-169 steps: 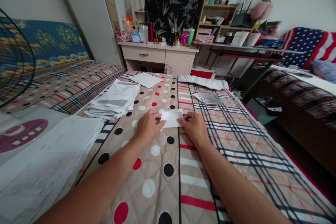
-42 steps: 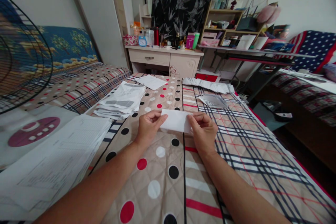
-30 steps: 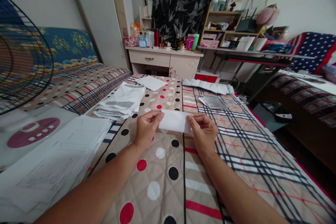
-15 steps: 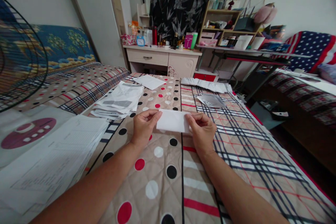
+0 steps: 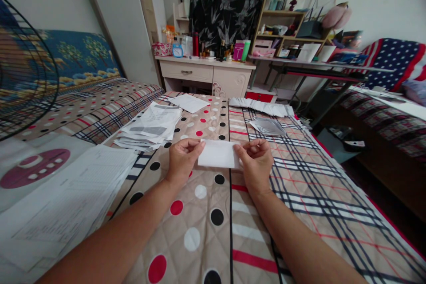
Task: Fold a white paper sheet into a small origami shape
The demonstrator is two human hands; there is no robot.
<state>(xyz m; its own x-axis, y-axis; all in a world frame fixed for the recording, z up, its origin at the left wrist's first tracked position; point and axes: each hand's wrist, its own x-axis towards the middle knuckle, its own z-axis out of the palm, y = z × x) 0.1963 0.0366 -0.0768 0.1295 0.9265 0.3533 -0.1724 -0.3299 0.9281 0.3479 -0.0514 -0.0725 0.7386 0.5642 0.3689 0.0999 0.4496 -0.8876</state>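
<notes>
Printed sheets point(image 5: 76, 191) lie nearest, at left. Beyond them, the left grip point(image 5: 183, 158) and right grip point(image 5: 257, 163) pinch opposite ends of a small white paper point(image 5: 218, 154) over the patterned quilt point(image 5: 209, 235). It seems folded into a neat rectangle already; it is not yet released, and whether more folds remain cannot be told. Farther lie a paper stack point(image 5: 151, 122) and a loose sheet point(image 5: 190, 103).
</notes>
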